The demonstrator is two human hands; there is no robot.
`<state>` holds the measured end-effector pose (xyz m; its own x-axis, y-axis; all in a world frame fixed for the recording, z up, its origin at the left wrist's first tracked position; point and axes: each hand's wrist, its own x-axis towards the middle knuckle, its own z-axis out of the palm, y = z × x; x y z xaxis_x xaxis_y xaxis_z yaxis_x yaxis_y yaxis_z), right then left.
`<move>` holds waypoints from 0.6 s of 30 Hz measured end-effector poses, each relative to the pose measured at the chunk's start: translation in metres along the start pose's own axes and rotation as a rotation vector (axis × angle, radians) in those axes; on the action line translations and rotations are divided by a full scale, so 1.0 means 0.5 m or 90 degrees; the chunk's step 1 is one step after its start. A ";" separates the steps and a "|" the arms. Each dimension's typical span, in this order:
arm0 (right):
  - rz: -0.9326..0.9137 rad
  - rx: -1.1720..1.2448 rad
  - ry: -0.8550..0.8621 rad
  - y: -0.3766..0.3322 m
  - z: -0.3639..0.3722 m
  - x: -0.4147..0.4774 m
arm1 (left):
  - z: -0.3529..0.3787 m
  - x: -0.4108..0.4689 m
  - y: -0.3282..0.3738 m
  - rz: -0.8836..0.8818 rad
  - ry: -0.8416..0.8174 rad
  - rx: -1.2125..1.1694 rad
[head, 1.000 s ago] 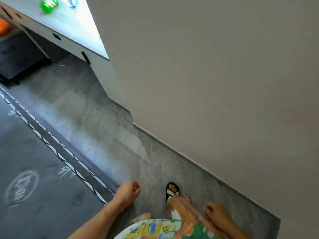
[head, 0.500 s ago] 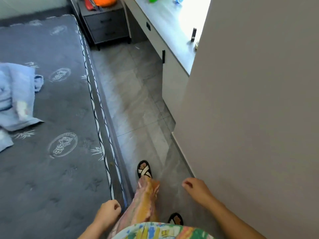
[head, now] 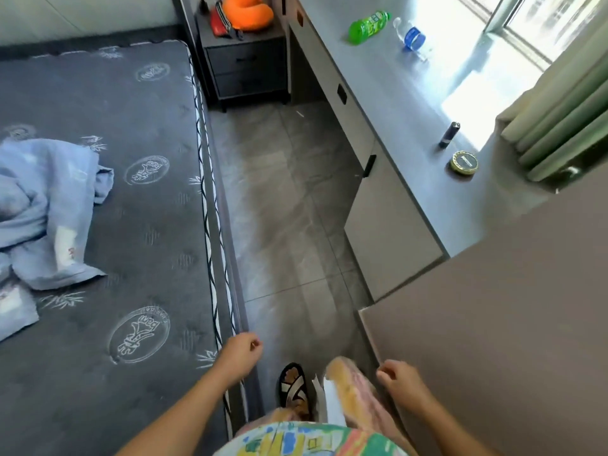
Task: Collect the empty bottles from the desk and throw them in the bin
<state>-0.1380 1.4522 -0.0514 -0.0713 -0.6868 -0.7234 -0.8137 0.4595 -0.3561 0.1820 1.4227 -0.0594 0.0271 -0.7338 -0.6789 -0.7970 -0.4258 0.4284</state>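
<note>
One green bottle, one clear bottle on desk, left hand, right hand loosely curled, empty

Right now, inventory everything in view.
desk: 1, grey, right
green bottle: 1, green, lying on desk
clear bottle: 1, blue label, lying beside green bottle
small cylinder: 1, dark, upright on desk
round tin: 1, gold-black, on desk
curtain: 1, green, far right
nightstand: 1, dark grey, far end
neck pillow: 1, orange, on nightstand
mattress: 1, dark grey, left
cloth: 1, blue, on mattress
left hand: 1, empty, over mattress edge
right hand: 1, empty, near beige panel
</note>
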 end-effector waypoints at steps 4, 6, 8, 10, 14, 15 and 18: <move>0.037 -0.025 -0.016 -0.039 -0.046 0.061 | -0.090 0.116 0.088 0.045 0.021 -0.033; 0.050 -0.039 -0.026 -0.068 -0.074 0.099 | -0.130 0.172 0.121 0.057 0.023 -0.049; 0.057 -0.053 -0.039 -0.105 -0.106 0.147 | -0.166 0.230 0.147 0.063 0.024 -0.046; 0.054 -0.048 -0.047 -0.149 -0.142 0.205 | -0.204 0.288 0.169 0.065 0.028 -0.040; 0.026 -0.045 -0.054 -0.243 -0.221 0.335 | -0.283 0.386 0.203 0.029 0.013 -0.001; 0.018 -0.047 -0.053 -0.268 -0.242 0.366 | -0.302 0.404 0.206 0.014 0.008 0.015; -0.022 -0.060 -0.061 -0.354 -0.307 0.452 | -0.359 0.456 0.214 -0.031 0.005 0.036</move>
<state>-0.0984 1.1293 -0.0611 0.0087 -0.6423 -0.7664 -0.8658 0.3787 -0.3272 0.2113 1.1147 -0.0611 0.0710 -0.7174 -0.6930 -0.8274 -0.4304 0.3607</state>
